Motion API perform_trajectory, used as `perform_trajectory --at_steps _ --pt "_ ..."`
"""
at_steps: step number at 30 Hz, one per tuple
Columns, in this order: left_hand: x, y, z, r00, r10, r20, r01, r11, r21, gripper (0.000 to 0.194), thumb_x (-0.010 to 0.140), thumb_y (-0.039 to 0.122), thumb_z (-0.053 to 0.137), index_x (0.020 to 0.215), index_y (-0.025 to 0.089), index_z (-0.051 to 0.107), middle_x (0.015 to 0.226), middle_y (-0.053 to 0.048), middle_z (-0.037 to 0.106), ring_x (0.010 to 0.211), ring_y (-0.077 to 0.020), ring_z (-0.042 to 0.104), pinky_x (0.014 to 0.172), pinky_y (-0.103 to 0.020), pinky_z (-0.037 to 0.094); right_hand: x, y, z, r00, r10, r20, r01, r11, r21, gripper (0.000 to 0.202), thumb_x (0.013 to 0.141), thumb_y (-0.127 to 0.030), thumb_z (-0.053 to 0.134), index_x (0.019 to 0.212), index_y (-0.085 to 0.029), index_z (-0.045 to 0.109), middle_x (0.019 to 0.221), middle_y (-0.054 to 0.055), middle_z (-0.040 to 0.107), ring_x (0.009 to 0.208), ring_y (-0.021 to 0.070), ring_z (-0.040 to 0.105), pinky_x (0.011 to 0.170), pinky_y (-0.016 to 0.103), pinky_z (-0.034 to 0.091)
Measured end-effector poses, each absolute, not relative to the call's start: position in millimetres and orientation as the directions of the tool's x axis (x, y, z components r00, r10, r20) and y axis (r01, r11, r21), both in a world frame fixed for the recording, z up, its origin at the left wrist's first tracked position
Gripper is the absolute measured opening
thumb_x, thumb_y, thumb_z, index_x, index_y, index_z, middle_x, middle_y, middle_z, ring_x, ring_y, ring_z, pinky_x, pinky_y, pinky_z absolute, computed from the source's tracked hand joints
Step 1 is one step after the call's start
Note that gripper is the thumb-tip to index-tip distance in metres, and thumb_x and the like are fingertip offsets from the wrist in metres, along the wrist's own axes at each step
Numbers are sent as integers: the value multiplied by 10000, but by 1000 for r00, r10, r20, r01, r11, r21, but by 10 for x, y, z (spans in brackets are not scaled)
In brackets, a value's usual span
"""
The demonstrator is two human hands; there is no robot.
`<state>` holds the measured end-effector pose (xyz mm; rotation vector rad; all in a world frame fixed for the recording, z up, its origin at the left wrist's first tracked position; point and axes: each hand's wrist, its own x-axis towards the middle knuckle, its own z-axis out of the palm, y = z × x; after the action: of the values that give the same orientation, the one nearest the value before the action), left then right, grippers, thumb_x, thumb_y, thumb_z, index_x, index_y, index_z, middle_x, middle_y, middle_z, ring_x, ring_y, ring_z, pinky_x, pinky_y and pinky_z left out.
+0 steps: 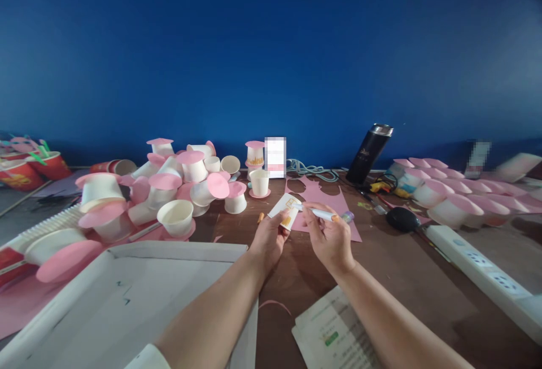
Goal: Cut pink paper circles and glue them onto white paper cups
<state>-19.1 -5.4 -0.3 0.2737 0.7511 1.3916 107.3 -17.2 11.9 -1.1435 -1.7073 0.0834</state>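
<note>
My left hand [270, 239] is closed around a small white paper cup [279, 205], tilted, with orange lines drawn on its side. My right hand [330, 239] grips a white marker [319, 212] with an orange end. The marker's tip points at the drawn lines; whether it touches the cup I cannot tell. A small orange marker cap [260, 218] lies left of the cup. Beneath and behind my right hand is a pink paper sheet [353, 228] with round cut-outs. Farther back, a white cup [259, 181] stands on a pink disc.
Many cups with pink discs [164, 181] crowd the left; more [455, 205] stand in rows at right. A white box lid [169, 301] and printed papers [334, 329] lie in front. A black flask [368, 154], phone [275, 157] and power strip [483, 273] are around.
</note>
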Motion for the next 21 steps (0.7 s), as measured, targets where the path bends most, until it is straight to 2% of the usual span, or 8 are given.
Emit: perform_trajectory --at_steps 6,16,21 --pt "-197 -56 -11 6 952 -307 -779 197 595 140 709 79 679 815 168 655 880 -47 686 716 -102 610 558 -166 406 1065 -181 121 -27 703 711 636 561 -530 235 915 -334 503 1015 -193 662 919 73 713 759 189 686 691 295 540" --pt "-202 -55 -34 11 954 -298 -773 197 603 85 716 106 692 776 162 669 843 -35 678 703 -89 591 565 -159 402 1038 -199 140 -29 720 693 610 562 -558 218 911 -320 514 992 -187 665 906 74 705 789 193 687 710 293 542" --pt "-194 -62 -16 16 952 -306 -789 200 581 116 708 98 703 795 167 669 864 -41 687 713 -94 594 550 -160 400 1042 -218 137 -17 716 698 570 580 -582 195 905 -302 527 1003 -195 658 950 71 695 763 175 680 708 291 545"
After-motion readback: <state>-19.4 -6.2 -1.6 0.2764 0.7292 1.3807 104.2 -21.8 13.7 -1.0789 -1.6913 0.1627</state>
